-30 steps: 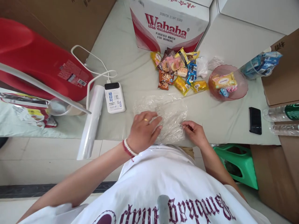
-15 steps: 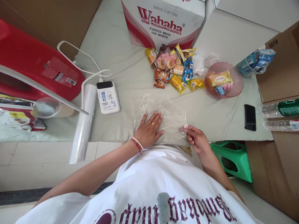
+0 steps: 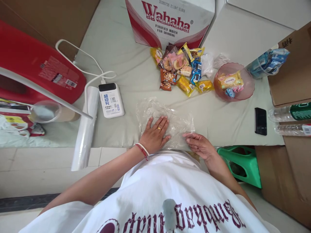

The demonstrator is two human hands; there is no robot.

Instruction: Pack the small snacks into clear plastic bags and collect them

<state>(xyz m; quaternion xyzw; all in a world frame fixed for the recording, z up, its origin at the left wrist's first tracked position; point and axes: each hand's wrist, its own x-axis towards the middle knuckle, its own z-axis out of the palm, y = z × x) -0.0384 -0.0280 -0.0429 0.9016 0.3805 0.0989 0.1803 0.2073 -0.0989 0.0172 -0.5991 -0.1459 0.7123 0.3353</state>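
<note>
A crinkled clear plastic bag (image 3: 179,119) lies flattened on the cloth-covered table, close to its front edge. My left hand (image 3: 155,132) presses flat on the bag's left part, palm down and fingers outstretched. At the lower right edge of the bag is my right hand (image 3: 200,145), its thumb and forefinger close together on the plastic and the other fingers curled below. Beyond the bag lies a pile of wrapped snacks (image 3: 178,63). Right of the pile, a pink bowl (image 3: 247,87) holds a few more packets.
A white power bank (image 3: 112,101) with a cable and a roll of plastic film (image 3: 85,136) lie left, beside a red jug (image 3: 53,64). A phone (image 3: 260,121), plastic bottles (image 3: 282,115) and a cup of blue packets (image 3: 259,64) are right. A Wahaha carton (image 3: 170,22) stands behind.
My right hand has shifted a little left along the bag's edge, its fingers now reaching further over the plastic. The left hand stays in place.
</note>
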